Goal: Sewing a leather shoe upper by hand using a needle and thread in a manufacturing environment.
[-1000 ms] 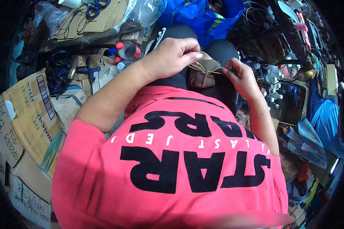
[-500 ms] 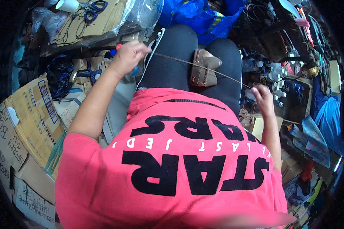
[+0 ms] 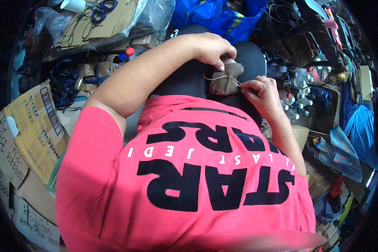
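Note:
A small brown leather shoe upper (image 3: pixel 225 84) with stitching rests on my lap between my thighs. My left hand (image 3: pixel 214 49) reaches across to its far end, fingers curled and thumb against the leather, closed on it. A thin tan cord (image 3: pixel 215 78) runs over the shoe upper in a loose loop. At the near right side, my right hand (image 3: pixel 260 90) pinches the cord close to the leather between thumb and fingers. The left fingertips are partly hidden behind the hand.
Ahead lies a blue bag (image 3: pixel 222 19). Cardboard sheets (image 3: pixel 109 31) with blue-handled scissors (image 3: pixel 99 15) and a white cup (image 3: pixel 73 5) lie far left. Several bottles (image 3: pixel 298 90) stand at right. Cardboard boxes (image 3: pixel 33 130) are stacked at left.
My hands were spread wide with the cord taut across the shoe upper. Both have come inward; the left now is at the leather, and the cord has gone slack into a loop.

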Demonstrator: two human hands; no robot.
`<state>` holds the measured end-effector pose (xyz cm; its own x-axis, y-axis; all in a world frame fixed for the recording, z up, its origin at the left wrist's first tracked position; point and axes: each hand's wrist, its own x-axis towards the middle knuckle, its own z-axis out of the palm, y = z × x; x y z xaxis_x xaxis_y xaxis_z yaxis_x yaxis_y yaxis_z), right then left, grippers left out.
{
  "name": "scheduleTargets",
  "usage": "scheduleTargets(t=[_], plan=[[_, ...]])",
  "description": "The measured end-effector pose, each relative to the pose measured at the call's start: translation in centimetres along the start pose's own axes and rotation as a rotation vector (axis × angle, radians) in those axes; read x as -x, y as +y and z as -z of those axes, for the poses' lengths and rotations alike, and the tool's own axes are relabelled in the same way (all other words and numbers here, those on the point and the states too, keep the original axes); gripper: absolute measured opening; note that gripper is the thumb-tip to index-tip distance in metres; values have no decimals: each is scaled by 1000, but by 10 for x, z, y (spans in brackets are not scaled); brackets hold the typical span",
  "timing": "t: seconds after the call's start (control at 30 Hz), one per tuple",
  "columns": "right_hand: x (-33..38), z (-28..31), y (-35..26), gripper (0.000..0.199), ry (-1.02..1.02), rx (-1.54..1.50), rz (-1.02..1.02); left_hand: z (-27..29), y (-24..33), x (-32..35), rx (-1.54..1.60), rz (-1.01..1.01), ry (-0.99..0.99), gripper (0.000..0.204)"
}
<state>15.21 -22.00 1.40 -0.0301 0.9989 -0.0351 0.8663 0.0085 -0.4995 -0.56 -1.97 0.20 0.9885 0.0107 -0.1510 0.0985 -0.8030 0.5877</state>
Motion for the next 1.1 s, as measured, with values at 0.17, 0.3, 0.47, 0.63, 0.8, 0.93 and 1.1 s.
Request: scheduleTargets(t=[0.17,0.3,0.47,0.63,0.8,0.93,1.1], plan=[[1,6,10,11,41,-78,-122,-21,-1,-10,179,61,145,33],[8,28,18,13,-125,-409,-373,-28,-8,-10,262,75,216,35],[4,25,5,15,-138,-414,-166,-10,-14,-13,396,99,36,40],[-4,7,5,12,-24,-283,-155,-11,-15,-12,440,100,8,39],[-13,8,0,13,42,-306,-137,-13,-16,-9,409,100,34,39],[-17,5,-5,15,-14,-279,-153,-13,-15,-9,397,88,45,39],[-20,9,-9,14,-27,-236,-183,-14,-16,-8,416,81,46,40]])
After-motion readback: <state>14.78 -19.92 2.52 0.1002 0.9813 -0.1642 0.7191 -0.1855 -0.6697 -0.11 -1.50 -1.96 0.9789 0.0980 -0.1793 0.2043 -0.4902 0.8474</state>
